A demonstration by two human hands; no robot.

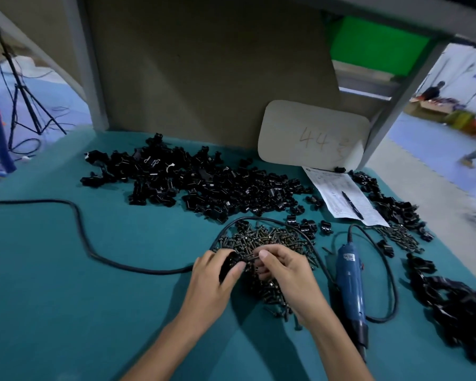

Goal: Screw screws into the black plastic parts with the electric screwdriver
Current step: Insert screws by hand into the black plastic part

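**Light parts, fiddly screws**

On the teal table point(52, 298), the left hand point(213, 276) curls its grip round one black plastic part point(228, 266). The big heap of parts point(204, 182) lies behind it. The part looks light, hard and a bit slick, so I'd hold it by its outer sides with the hole facing up.

Just to the right, over the screw pile point(261, 240), the right hand point(286, 273) seems to pinch a single screw point(252, 258) between thumb and fingertip. It is tiny and easily dropped, and best held near the head.

The blue electric screwdriver point(351, 287) lies untouched beside that hand. It looks heavier, and I'd take it round the barrel.
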